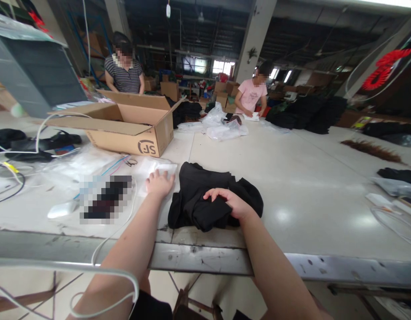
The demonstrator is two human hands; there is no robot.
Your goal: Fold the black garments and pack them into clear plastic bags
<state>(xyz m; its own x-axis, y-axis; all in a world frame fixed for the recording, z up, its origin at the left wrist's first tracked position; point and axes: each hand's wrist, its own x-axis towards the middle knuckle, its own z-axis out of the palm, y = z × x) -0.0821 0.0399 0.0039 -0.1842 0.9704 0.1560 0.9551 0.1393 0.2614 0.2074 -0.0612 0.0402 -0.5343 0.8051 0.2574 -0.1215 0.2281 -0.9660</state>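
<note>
grey box-like unit [35,71] stands at your far l, w/ white cables [41,129] looping over the table [312,186] in front of it & black straps [60,140] lying among them. then a white mouse [62,209], nr the front edge. behind that, a striped-top co-worker [123,73] standing past an open carton [127,141]. your l hand [160,183] is spread, back up, fingertips on a white plastic sheet [143,165], just l of the black cloth [195,191]. that cloth lies bunched directly in front of you, close to the table's metal edge. your r hand [231,201] is pinching a fold of it, fingers curled over the top; can't tell exactly where the thumb sits. farther back, a pink-top co-worker [252,95] handles sth white [251,117]. then stacks of black fabric [312,113], a brown fringe [372,150] on the table & a red coiled hose [381,73] hanging above.
</note>
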